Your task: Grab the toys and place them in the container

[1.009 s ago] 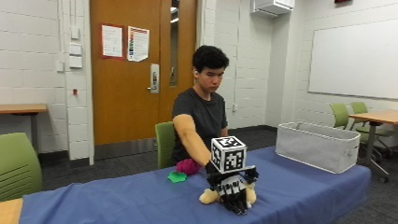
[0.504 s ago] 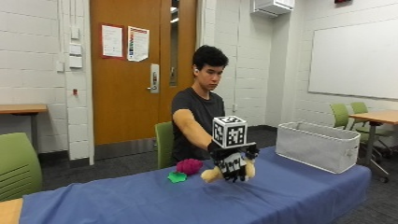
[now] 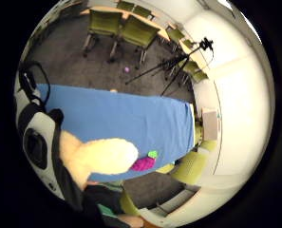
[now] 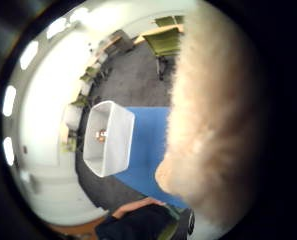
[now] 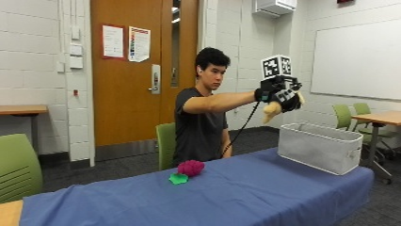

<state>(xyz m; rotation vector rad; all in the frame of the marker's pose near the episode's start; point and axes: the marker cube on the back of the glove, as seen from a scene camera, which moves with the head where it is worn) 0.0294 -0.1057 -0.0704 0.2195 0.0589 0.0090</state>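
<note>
My gloved right hand [image 5: 279,94] is raised high above the blue table [image 5: 251,197], gripping a tan plush toy [image 5: 273,110] that hangs from its fingers. The hand is a little short of the grey fabric container [image 5: 319,147], which stands at the table's right end. The plush [image 4: 213,130] fills much of the thumb side palm view, with the container [image 4: 108,137] seen open beyond it and a small object inside. A magenta plush toy with a green leaf [image 5: 188,170] lies on the table in front of the person; this magenta toy [image 3: 144,163] also shows past the held plush [image 3: 100,156].
Green chairs [image 5: 19,167] stand at the left and behind the person, more beside a wooden table [image 5: 379,117] at the right. A camera tripod [image 3: 178,64] stands on the floor beyond the table.
My hand has lifted the tan plush off the table and carried it up and to the right, toward the container. The magenta toy has stayed in place.
</note>
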